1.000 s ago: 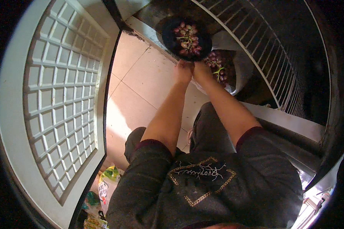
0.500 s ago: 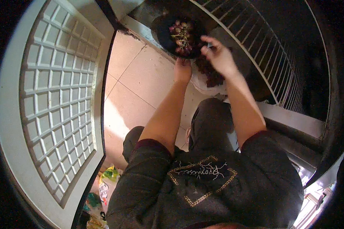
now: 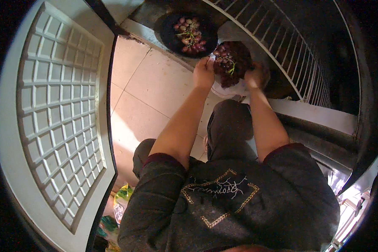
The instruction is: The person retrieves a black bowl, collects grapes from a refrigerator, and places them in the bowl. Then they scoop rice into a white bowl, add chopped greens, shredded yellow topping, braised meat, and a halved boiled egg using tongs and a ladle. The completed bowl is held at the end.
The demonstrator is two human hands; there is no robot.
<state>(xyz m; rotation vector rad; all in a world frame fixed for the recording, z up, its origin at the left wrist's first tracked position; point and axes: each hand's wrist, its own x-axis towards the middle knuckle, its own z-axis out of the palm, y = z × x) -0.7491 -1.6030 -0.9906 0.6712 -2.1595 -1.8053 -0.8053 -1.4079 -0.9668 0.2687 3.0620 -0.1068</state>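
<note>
A pale, thin plastic bag (image 3: pixel 227 90) lies spread before me with dark red grapes (image 3: pixel 223 61) on a green stem inside it. Its left edge is pinched in my left hand (image 3: pixel 203 73), whose fingers are closed. At the opposite side, my right hand (image 3: pixel 254 77) grips the bag; it is slightly blurred and its fingertips sit in shadow. Just beyond my left hand stands a round black dish (image 3: pixel 167 33), holding another bunch of grapes (image 3: pixel 190 37) with green stems.
A white wire rack (image 3: pixel 277 54) curves along the right. On the left stands a white door panel with a raised grid (image 3: pixel 63 117). Pinkish floor tiles (image 3: pixel 155 92) lie between them. Colourful plastic packages (image 3: pixel 121 201) are at the lower left, beside my arm.
My right hand has come down from beside the dish to the bag's right side. My left hand has moved off the dish's rim onto the bag's left edge, and the bag is spread wider.
</note>
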